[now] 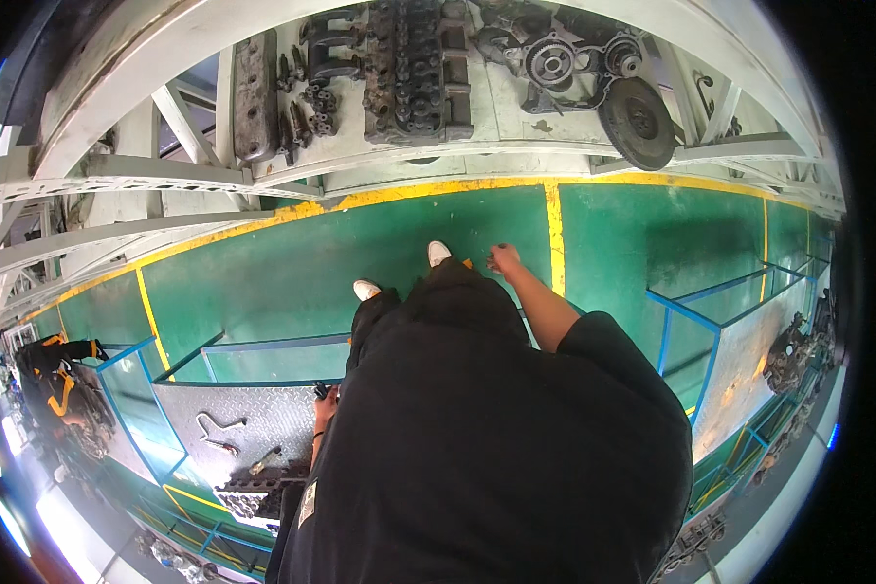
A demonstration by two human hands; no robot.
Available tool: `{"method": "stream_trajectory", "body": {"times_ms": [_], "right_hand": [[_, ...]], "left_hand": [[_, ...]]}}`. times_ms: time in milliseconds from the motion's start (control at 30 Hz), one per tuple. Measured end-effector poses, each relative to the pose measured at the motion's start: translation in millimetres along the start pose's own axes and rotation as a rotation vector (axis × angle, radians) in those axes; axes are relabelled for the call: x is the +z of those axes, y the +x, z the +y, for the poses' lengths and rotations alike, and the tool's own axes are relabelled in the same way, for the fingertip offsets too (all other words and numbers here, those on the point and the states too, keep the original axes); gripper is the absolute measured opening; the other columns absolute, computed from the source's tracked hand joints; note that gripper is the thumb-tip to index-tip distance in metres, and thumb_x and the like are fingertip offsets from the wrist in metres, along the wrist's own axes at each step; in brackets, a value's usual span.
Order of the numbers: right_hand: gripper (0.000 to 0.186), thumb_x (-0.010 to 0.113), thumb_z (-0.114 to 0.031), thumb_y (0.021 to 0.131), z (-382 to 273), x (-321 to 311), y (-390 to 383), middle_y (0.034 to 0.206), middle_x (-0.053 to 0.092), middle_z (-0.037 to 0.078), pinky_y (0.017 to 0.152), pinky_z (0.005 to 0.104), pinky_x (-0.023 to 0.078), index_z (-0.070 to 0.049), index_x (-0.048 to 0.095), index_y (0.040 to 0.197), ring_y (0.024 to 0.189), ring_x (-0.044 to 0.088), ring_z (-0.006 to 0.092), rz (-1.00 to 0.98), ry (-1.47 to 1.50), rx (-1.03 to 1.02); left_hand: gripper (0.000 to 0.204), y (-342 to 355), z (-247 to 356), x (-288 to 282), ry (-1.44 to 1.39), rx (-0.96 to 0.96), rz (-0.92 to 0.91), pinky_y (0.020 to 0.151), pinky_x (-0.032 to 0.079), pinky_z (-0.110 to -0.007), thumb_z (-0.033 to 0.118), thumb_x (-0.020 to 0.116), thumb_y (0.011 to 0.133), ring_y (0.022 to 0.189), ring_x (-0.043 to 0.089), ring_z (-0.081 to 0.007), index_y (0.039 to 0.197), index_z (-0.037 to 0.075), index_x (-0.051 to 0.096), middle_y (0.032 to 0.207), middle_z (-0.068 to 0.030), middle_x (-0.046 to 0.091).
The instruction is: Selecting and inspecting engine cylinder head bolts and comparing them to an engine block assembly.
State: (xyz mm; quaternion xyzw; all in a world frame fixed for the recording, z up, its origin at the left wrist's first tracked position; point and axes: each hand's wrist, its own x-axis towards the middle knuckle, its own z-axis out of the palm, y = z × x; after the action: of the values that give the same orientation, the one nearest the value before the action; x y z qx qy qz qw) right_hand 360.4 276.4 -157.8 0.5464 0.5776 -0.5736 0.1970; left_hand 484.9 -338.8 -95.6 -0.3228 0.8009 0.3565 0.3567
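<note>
My left hand [328, 405] is low at my left side, beside the edge of a checkered metal-topped workbench [190, 399]. Its fingers are bent around or against a small black object [321, 390] whose kind I cannot make out. Over the green floor, in front of my body, hangs my right hand [503, 259] with its fingers curled in. Whether anything small is inside that hand does not show. On the workbench lie a bent metal pipe [204, 425], a small tool-like piece [265, 460] and a dark engine part [263, 492], partly hidden by my body.
Ahead, a white bench [516, 122] carries a greasy cylinder head [404, 83], a long cover [256, 97], a timing gear assembly [552, 63] and a round flywheel-like disc [637, 123]. Another blue-framed bench [715, 365] stands right. A person [54, 360] is at far left.
</note>
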Motion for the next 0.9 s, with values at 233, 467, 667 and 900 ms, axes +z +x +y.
{"method": "stream_trajectory", "body": {"times_ms": [233, 467, 667, 900], "right_hand": [[0.025, 0.056, -0.021, 0.083, 9, -24, 18, 0.077, 0.064, 0.010, 0.050, 0.0314, 0.049, -0.002, 0.056, 0.098, 0.058, 0.063, 0.0209, -0.057, 0.049, -0.046], [0.023, 0.056, -0.019, 0.084, -26, -31, 23, 0.077, 0.064, 0.011, 0.051, 0.0306, 0.050, -0.001, 0.056, 0.098, 0.058, 0.063, 0.0202, -0.033, 0.042, -0.019], [0.025, 0.056, -0.020, 0.085, -53, -32, 17, 0.080, 0.065, 0.010, 0.056, 0.0300, 0.051, -0.001, 0.056, 0.102, 0.063, 0.064, 0.0189, -0.050, 0.001, -0.038], [0.025, 0.055, -0.019, 0.087, -48, -31, 27, 0.079, 0.065, 0.011, 0.054, 0.0311, 0.050, 0.000, 0.055, 0.103, 0.060, 0.063, 0.0194, -0.041, 0.033, -0.045]], "left_hand": [[0.021, -51, 68, 12, -0.304, 0.152, 0.008, 0.050, 0.044, -0.029, 0.028, 0.065, 0.087, 0.054, 0.057, -0.0134, 0.090, 0.008, 0.065, 0.062, -0.0027, 0.060], [0.019, -75, 103, 27, -0.426, -0.053, -0.049, 0.052, 0.046, -0.030, 0.026, 0.068, 0.085, 0.057, 0.059, -0.0154, 0.090, 0.009, 0.062, 0.070, -0.0026, 0.061], [0.013, -82, 124, 34, -0.325, -0.064, -0.074, 0.049, 0.044, -0.029, 0.019, 0.066, 0.084, 0.056, 0.057, -0.0147, 0.091, 0.008, 0.062, 0.069, -0.0044, 0.060], [0.017, -65, 104, 52, -0.229, -0.159, -0.005, 0.044, 0.041, -0.029, 0.016, 0.065, 0.085, 0.048, 0.053, -0.0155, 0.098, 0.006, 0.060, 0.063, -0.0053, 0.058]]}}
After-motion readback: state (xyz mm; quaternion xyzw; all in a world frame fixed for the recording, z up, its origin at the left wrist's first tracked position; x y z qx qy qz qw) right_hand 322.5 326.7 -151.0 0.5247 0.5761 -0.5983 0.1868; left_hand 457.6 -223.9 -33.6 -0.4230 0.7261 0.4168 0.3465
